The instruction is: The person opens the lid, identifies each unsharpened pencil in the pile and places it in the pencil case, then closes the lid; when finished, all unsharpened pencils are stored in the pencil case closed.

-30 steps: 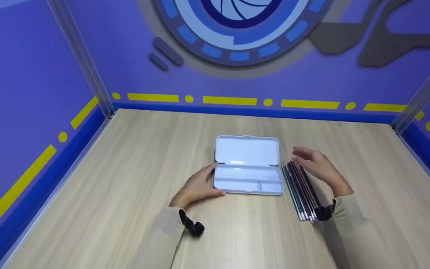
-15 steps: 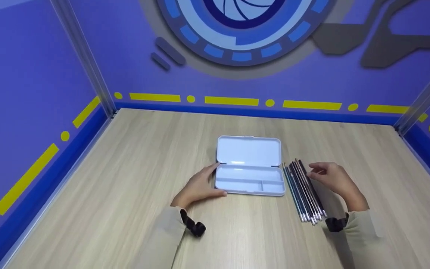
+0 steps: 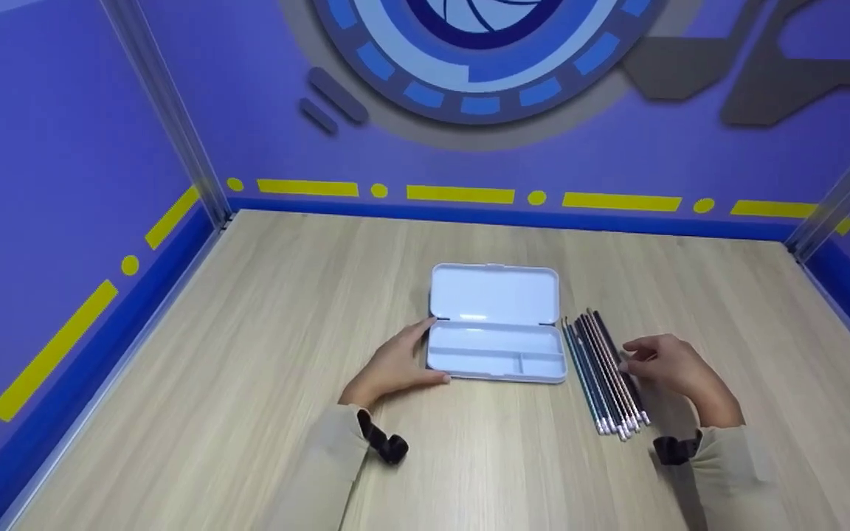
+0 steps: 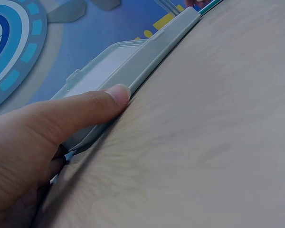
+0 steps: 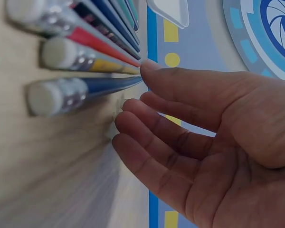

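Note:
A white pencil case (image 3: 495, 363) lies on the table with its lid tipped back, showing a long compartment and two smaller ones along the front. My left hand (image 3: 393, 366) grips its left end, thumb (image 4: 102, 107) against the front wall and fingers toward the hinge. Right of the case lies a row of several pencils (image 3: 602, 376), erasers toward me. Beside the rightmost one is my right hand (image 3: 672, 366), fingers loosely bent and holding nothing. In the right wrist view, its thumb tip reaches the outermost pencil, a dark blue one (image 5: 107, 85) with a white eraser.
The wood-grain table (image 3: 307, 295) is bounded by a blue back wall (image 3: 462, 162) and side walls with yellow dashes. Clear corner posts (image 3: 167, 110) stand where the walls meet.
My right hand has moved from above the pencils' far tips to their right side and closer toward me. The pencils have spread slightly to the right. My left hand stays at the case.

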Demonstrator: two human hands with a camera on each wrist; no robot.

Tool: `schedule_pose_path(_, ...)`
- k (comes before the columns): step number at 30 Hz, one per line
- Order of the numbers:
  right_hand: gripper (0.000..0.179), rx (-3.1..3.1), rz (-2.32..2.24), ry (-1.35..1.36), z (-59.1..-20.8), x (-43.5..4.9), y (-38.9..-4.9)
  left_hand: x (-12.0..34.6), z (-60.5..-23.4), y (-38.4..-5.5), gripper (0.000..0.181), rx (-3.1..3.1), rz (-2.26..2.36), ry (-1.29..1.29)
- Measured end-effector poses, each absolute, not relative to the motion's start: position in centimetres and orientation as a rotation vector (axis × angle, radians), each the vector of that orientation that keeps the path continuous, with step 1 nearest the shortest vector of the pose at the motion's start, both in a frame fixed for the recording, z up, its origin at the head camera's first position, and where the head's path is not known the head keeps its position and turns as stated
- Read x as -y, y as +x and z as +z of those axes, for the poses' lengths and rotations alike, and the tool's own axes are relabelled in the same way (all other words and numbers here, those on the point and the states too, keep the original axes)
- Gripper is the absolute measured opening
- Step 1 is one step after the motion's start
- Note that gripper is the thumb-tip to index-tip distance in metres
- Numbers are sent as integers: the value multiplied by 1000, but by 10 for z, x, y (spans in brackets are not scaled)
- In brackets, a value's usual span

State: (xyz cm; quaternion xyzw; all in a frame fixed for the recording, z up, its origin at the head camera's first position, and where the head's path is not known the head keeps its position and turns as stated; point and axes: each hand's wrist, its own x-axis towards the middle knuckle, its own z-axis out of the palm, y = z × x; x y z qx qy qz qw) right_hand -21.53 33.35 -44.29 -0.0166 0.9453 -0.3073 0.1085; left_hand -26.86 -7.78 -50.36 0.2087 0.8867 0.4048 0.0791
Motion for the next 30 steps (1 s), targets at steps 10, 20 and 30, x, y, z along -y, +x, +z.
schedule_pose_path(10,49,-2774,-904,-46,-440,-329,-219,81,-503,-271,104,-2666,1210,606)
schedule_pose_path(20,42,-2774,-921,-6,-442,-332,-213,77,-500,-273,104,-2660,1192,634)
schedule_pose_path(30,41,-2768,-937,30,-449,-332,-210,78,-506,-269,104,-2655,1206,633)
